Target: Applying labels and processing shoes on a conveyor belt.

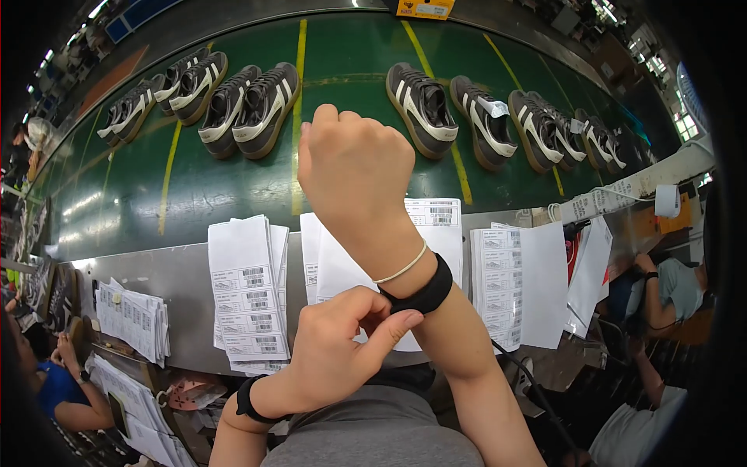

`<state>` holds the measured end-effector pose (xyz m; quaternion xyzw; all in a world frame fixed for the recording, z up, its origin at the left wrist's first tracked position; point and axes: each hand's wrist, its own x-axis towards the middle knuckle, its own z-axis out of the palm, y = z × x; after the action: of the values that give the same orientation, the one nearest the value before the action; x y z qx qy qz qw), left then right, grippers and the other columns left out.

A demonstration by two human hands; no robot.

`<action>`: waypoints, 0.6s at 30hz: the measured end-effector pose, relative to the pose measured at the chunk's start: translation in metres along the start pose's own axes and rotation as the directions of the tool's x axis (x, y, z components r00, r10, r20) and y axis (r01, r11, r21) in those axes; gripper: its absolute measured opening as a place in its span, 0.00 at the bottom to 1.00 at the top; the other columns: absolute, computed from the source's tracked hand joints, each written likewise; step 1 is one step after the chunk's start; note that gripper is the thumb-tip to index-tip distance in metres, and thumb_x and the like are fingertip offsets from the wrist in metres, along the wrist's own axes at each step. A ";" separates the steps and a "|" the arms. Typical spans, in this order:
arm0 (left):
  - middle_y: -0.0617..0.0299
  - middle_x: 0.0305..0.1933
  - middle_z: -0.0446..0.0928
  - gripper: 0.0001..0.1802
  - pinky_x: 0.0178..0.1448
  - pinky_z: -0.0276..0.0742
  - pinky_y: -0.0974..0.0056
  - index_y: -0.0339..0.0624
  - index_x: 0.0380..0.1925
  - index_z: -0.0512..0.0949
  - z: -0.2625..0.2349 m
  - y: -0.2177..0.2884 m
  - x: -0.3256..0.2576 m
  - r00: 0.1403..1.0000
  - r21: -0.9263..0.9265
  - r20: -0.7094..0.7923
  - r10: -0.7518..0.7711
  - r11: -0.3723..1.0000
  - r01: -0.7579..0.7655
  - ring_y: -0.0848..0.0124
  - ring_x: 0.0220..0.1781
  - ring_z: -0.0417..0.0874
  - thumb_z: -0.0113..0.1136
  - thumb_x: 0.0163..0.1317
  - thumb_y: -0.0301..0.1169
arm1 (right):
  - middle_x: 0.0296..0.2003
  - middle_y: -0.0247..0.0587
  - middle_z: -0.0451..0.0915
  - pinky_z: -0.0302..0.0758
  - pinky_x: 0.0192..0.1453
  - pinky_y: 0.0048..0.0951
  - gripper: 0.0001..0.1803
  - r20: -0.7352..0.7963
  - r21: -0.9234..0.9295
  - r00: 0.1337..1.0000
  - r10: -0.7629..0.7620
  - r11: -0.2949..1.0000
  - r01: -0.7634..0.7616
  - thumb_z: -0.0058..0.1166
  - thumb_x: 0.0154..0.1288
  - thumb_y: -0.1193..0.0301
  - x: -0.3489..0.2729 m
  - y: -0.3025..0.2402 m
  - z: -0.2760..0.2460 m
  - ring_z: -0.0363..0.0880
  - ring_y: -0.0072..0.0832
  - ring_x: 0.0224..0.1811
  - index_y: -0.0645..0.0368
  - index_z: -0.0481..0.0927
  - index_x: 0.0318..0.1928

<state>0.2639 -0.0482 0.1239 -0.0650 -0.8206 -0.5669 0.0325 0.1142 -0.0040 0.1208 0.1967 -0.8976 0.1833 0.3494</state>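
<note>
In the head view, your right hand (358, 159) is balled into a fist, seemingly raised so your left hand (331, 346) can pinch the smooth black wristband (433, 286) around your right forearm (471, 350). That forearm partly covers white printed label sheets (437, 222) on the grey metal ledge (187, 300). Beyond, dark white-striped shoes (268, 113) line the green, yellow-lined belt (346, 47).

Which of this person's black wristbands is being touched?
The black wristband on the right wrist; the left hand touches it, not the left wrist's black band.
</note>
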 end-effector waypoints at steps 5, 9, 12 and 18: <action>0.61 0.22 0.81 0.13 0.28 0.74 0.70 0.34 0.29 0.80 -0.006 -0.023 -0.011 0.988 -0.134 0.093 -0.123 0.982 0.135 0.76 0.22 0.79 0.72 0.58 0.34 | 0.16 0.35 0.73 0.69 0.25 0.30 0.13 -0.003 0.053 0.998 -0.057 0.997 0.057 0.62 0.59 0.67 -0.007 -0.016 -0.003 0.76 0.31 0.19 0.54 0.73 0.21; 0.62 0.23 0.82 0.12 0.30 0.74 0.71 0.34 0.33 0.82 -0.009 -0.036 -0.021 0.979 -0.270 0.150 -0.136 0.947 0.173 0.77 0.23 0.79 0.72 0.58 0.33 | 0.16 0.33 0.71 0.66 0.25 0.33 0.13 -0.070 0.189 0.985 -0.160 0.967 0.171 0.61 0.58 0.67 -0.015 -0.038 -0.014 0.72 0.31 0.19 0.54 0.72 0.21; 0.64 0.23 0.82 0.13 0.30 0.74 0.70 0.35 0.31 0.83 -0.022 -0.030 -0.020 0.974 -0.280 0.215 -0.078 0.950 0.138 0.78 0.24 0.80 0.72 0.57 0.35 | 0.16 0.36 0.72 0.66 0.24 0.32 0.12 0.022 0.473 0.975 -0.223 0.861 0.186 0.60 0.58 0.69 -0.023 -0.043 -0.030 0.73 0.33 0.18 0.55 0.73 0.21; 0.60 0.23 0.81 0.10 0.32 0.72 0.72 0.35 0.28 0.82 -0.077 -0.056 -0.012 0.936 0.046 0.237 -0.261 0.965 0.258 0.78 0.25 0.78 0.69 0.58 0.32 | 0.16 0.26 0.73 0.62 0.22 0.18 0.18 0.729 0.684 0.681 -0.067 0.060 -0.727 0.61 0.66 0.58 0.010 0.014 -0.020 0.68 0.11 0.18 0.62 0.84 0.29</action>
<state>0.2664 -0.1402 0.0974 -0.0242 -0.8239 -0.5481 -0.1418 0.1116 0.0144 0.1388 0.1846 -0.6318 0.7198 -0.2206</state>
